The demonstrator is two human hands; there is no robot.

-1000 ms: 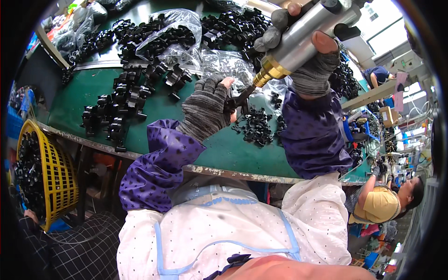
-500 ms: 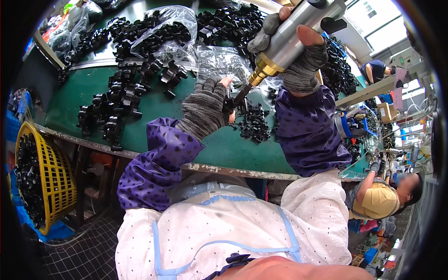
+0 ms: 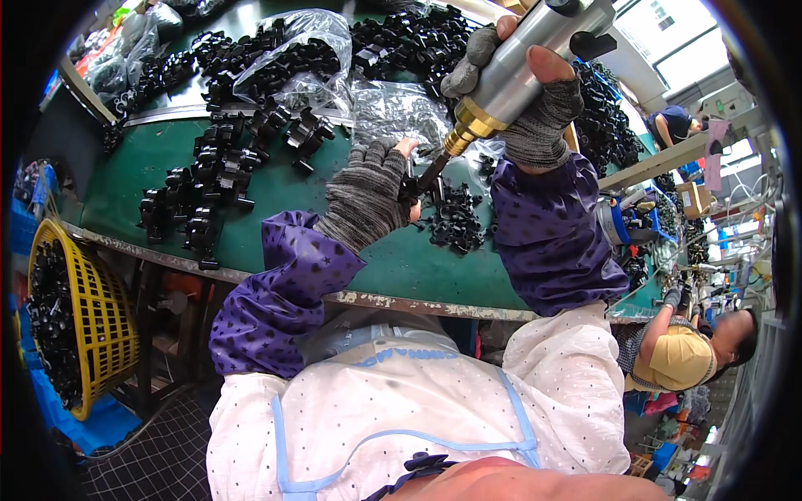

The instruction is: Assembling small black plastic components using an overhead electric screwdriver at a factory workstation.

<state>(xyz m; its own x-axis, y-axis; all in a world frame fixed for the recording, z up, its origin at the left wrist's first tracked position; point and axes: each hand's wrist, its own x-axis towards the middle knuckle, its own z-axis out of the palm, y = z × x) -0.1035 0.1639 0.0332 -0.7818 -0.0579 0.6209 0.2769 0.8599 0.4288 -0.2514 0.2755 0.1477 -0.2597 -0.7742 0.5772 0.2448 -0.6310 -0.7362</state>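
Note:
My right hand, in a grey fingerless glove, is wrapped round a silver power screwdriver with a brass-coloured collar. The tool slants down to the left, and its dark bit meets a small black plastic part. That part is pinched in my left hand, gloved the same way, just above the green table. The fingers hide most of it. Close by on the right lies a pile of small black pieces. Left of my left hand stand several larger black plastic assemblies.
Heaps of black parts and clear plastic bags cover the table's far side. A yellow basket full of black parts stands at the left, below the table edge. Another person in yellow works at the right.
The screwdriver and my right hand have shifted very slightly left. My left hand keeps its place with the black part. The person at the right has moved a little.

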